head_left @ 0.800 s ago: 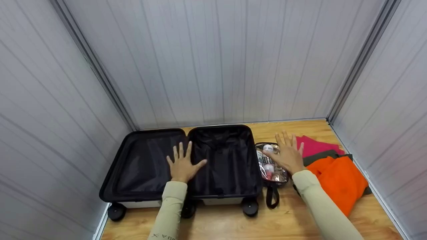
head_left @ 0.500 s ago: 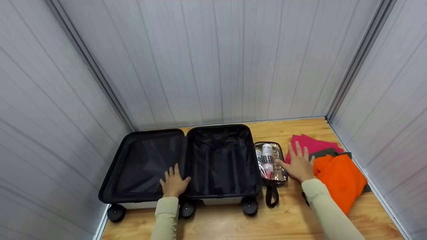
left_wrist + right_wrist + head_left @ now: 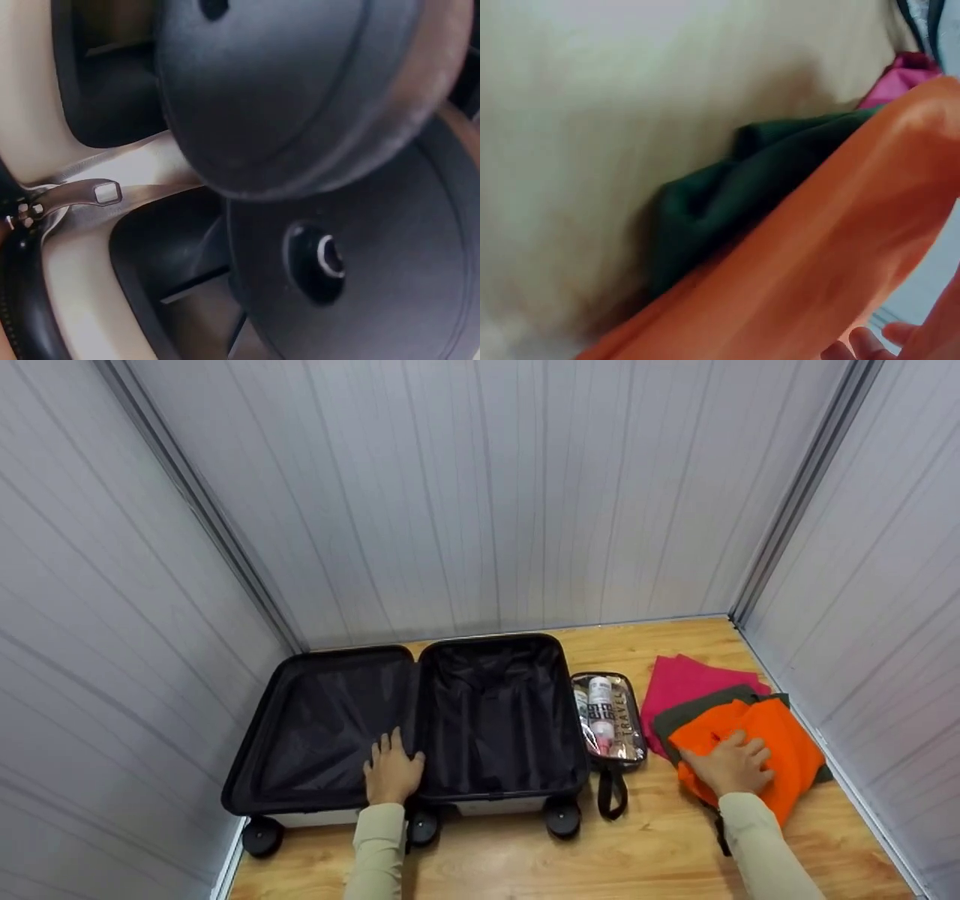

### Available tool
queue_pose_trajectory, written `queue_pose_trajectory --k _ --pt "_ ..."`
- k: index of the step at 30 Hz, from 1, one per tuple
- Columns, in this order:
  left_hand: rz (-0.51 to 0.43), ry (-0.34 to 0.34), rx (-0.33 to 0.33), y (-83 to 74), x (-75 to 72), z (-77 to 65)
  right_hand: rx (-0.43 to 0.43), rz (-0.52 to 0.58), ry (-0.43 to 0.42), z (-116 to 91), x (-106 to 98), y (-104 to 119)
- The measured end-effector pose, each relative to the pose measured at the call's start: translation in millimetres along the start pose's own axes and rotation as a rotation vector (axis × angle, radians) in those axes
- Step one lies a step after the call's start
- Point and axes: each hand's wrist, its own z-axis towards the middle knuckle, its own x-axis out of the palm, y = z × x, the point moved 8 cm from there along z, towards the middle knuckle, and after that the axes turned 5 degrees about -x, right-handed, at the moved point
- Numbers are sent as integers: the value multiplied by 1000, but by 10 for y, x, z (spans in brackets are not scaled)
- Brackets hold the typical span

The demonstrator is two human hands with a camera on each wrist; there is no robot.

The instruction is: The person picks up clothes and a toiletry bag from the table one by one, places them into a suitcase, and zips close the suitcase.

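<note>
An opened suitcase (image 3: pixel 495 720) with black lining lies flat on the floor in the head view. My left hand (image 3: pixel 392 772) rests at its middle, near the front, where the two halves meet; its fingers are extended. Two black wheels (image 3: pixel 424 826) below that hand fill much of the left wrist view, one large wheel (image 3: pixel 270 82) overlapping another. My right hand (image 3: pixel 727 765) lies on an orange garment (image 3: pixel 787 742), fingers slightly bent and thumb out to the left. Dark green cloth (image 3: pixel 727 187) shows under the orange one. Finger ends (image 3: pixel 862 343) appear beside the orange cloth.
A clear toiletry bag (image 3: pixel 609 720) with bottles and a black strap lies between suitcase and clothes. Pink cloth (image 3: pixel 694 686) sits behind the green and orange pieces. Panelled walls (image 3: pixel 487 495) enclose the wooden floor (image 3: pixel 525 862) on three sides.
Both hands were raised with fingers spread. The left came down onto the suitcase's middle edge. The right moved right and down onto the orange garment.
</note>
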Motion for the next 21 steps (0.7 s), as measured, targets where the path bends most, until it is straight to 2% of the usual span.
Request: queue_pose_trajectory --k 4,11,13,16,21 --pt "-2 -4 -5 -3 8 2 -41 -50 136 -63 75 -35" --pt "-2 -6 -2 -9 12 17 -230 -108 318 -197 74 13" --pt "-4 -11 -2 -13 15 21 -280 -111 306 -216 49 -4" --pt "0 -13 -7 -16 19 23 -326 -104 223 -212 1 -61" --pt "9 -24 -15 -21 18 22 -347 -61 87 -182 -103 -106"
